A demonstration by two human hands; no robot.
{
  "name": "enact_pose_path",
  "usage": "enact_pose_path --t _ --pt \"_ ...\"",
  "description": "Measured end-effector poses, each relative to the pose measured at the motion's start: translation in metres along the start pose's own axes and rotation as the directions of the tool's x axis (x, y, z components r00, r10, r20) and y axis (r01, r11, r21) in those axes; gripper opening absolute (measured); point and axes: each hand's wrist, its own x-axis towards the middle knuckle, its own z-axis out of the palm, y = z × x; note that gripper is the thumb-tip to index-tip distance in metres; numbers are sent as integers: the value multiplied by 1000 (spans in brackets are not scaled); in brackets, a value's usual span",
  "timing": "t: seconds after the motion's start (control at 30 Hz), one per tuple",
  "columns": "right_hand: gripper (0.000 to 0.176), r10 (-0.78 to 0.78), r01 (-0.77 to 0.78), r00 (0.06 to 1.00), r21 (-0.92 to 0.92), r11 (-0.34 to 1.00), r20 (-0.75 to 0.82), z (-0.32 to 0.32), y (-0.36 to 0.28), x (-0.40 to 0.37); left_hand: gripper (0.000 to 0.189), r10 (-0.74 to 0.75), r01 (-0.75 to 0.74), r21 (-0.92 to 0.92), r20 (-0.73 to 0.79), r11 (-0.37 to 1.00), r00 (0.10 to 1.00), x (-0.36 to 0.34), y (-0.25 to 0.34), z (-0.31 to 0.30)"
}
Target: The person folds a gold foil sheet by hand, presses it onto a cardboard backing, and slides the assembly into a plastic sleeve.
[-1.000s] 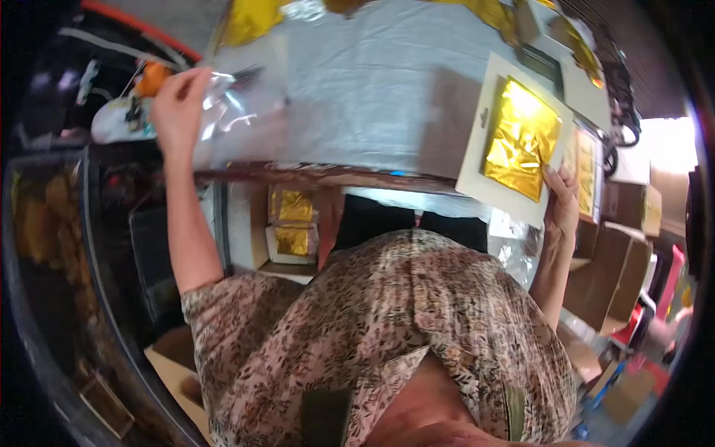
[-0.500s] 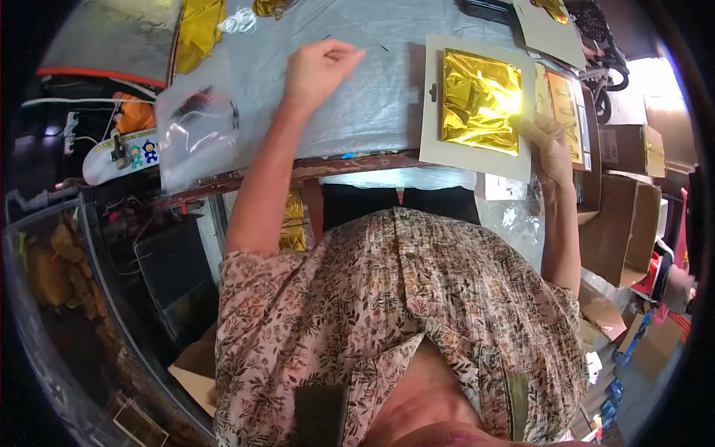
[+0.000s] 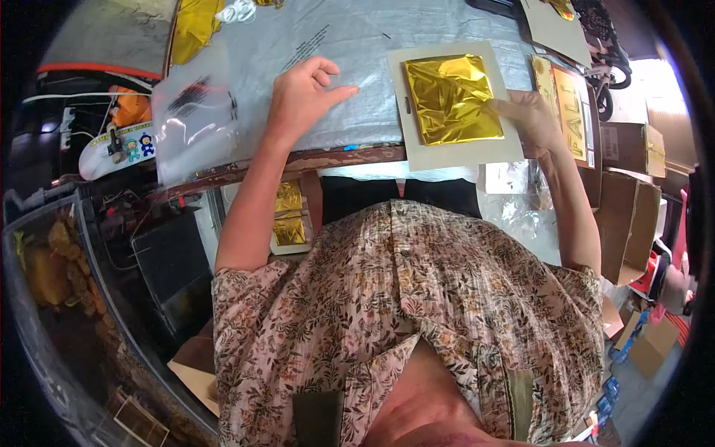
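Note:
My left hand (image 3: 305,97) is over the table, its fingers curled and thumb stretched out to the right. Clear plastic film with small black print (image 3: 307,46) shows just above it and appears to be a bag in its fingers; the film's edges are hard to see. My right hand (image 3: 532,123) grips the right edge of a grey-beige card (image 3: 447,158), thumb on the front. A folded shiny gold foil packet (image 3: 454,100) lies against the card, which has a dark hanging slot at its left.
Clear bags (image 3: 195,134) lie at the table's left, below gold foil (image 3: 195,30) and white string (image 3: 237,10). A yellow printed packet (image 3: 570,112) is at the right, beside cardboard boxes (image 3: 629,223). More gold packets (image 3: 289,231) show below the table edge.
The card with the gold packet has moved left and tilted. My left hand has shifted slightly left and down, and the film's black print now shows broad rather than as a thin line.

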Motion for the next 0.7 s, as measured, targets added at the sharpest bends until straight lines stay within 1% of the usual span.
enact_pose_path --t 0.07,0.1,0.2,0.27,0.4,0.47,0.5,0.57,0.6,0.67,0.7 --pt "18 19 -19 1000 -25 1000 -21 5 -3 4 45 46 -46 -11 8 999 999 4 -4 2" --pt "18 22 -23 999 -28 999 -25 7 -5 5 45 46 -46 -16 11 999 999 4 -5 3" --pt "18 48 -49 999 -45 998 -11 12 -12 13 44 62 -62 -14 -1 998 998 5 -6 3" --pt "18 56 -56 998 -26 998 16 14 -9 22 44 85 -85 15 -14 996 996 3 -5 3" --pt "17 27 -25 998 -30 999 62 13 -1 40 45 93 -93 29 -20 995 995 6 -8 4" --pt "17 2 -3 998 19 1000 71 16 -1 45 46 83 -83 6 -6 997 997 8 -12 6" --pt "17 2 -3 997 15 1000 78 17 -3 45 46 77 -77 6 -14 997 997 10 -10 5" --pt "16 2 -1 996 -1 1000 94 17 -8 40 45 -17 14 35 86 999 996 14 -7 0" --pt "16 2 -2 995 -3 1000 98 16 -8 38 45 -20 17 35 82 999 996 16 -7 -3" --pt "17 25 -26 998 13 1000 58 12 -6 33 45 -30 32 -9 144 999 989 19 -7 -6" --pt "17 25 -26 998 14 1000 56 10 -6 29 45 -29 30 -8 145 1000 989 20 -6 -7"
